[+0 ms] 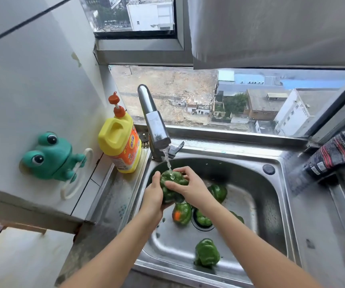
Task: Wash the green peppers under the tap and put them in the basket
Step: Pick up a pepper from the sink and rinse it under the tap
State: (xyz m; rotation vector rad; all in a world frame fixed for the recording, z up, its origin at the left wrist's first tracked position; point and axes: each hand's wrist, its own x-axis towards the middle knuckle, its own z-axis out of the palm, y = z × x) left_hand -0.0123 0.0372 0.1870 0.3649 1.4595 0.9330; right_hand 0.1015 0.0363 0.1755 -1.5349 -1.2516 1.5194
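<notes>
closest in, a lone pepper (207,252) lies on the floor of the steel sink (275,215), and past it a pepper with an orange patch (181,213), a middle pepper (203,218) just beside it and a back pepper (218,192) sit near the right forearm. above these the left hand (153,197) cups the held pepper (169,192) from below while the right hand (188,185) lies over its top, the fingers (181,169) of both curled round it, directly under the thin water stream (168,163) from the tap (155,125). further back a yellow soap bottle (120,146) stands just beside the tap, with a green frog (49,156) on the wall to its left.
</notes>
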